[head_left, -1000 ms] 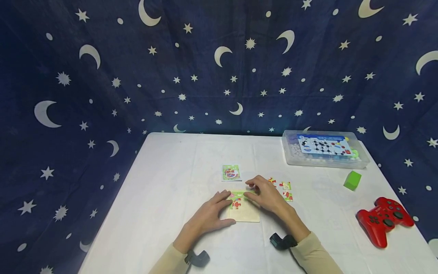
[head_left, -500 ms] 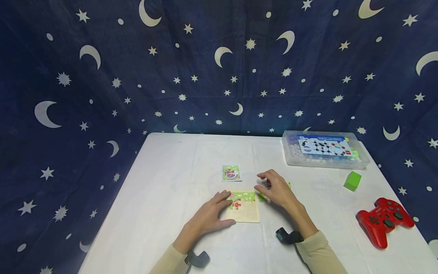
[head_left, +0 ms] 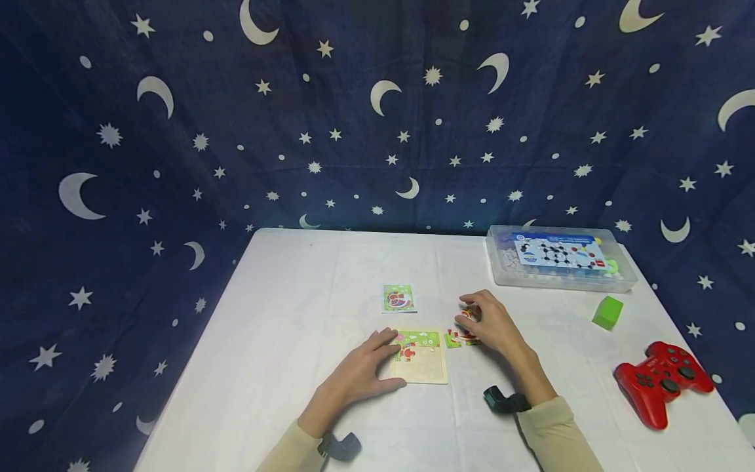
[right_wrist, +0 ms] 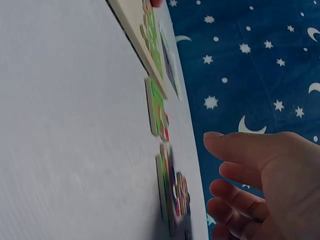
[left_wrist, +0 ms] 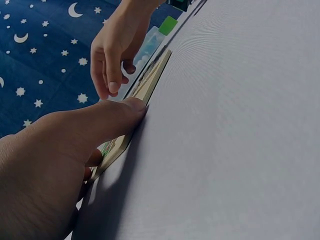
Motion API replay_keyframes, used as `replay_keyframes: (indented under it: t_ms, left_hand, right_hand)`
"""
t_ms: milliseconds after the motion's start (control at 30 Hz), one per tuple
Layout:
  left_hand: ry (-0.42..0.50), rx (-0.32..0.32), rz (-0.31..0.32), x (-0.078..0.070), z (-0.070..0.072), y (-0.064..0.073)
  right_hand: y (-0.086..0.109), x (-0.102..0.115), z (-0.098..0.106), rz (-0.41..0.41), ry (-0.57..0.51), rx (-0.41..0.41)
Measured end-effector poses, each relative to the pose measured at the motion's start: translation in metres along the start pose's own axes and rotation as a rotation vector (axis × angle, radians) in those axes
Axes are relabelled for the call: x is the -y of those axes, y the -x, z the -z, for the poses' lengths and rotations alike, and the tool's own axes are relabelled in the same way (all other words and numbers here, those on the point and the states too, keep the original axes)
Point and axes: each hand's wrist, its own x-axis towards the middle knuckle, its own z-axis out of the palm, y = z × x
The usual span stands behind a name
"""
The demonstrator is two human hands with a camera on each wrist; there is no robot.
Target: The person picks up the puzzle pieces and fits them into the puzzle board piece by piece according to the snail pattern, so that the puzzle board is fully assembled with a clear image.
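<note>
A square wooden puzzle board lies in front of the person, with green jigsaw pieces along its top and a red-and-green one at its left. My left hand rests along the board's left side, thumb on the near edge, fingers fairly straight. Right of the board, my right hand hovers over loose puzzle pieces, partly covering them. In the right wrist view its fingers are loosely bent and hold nothing. A single piece lies beside the board there, and overlapping pieces are below it.
A small picture card of similar design lies behind the board. Toward the back right stands a clear plastic case with a molecule label. A green block and a red game controller sit on the right of the white table.
My right hand has moved right, from the board's upper right corner to above the loose pieces, uncovering the board's green top row. The left hand has stayed put.
</note>
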Motion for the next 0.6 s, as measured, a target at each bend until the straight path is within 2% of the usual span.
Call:
replay_keyframes:
  t_ms: [400,600]
  left_hand:
    - [-0.014,-0.016,-0.017,0.001,0.0,0.0]
    - [-0.025,-0.035,-0.033,0.0,0.001,0.0]
  right_hand:
    - [-0.003,-0.011,0.008,-0.064,0.05,0.071]
    - [-0.002,-0.013,0.008,-0.059,0.063,0.101]
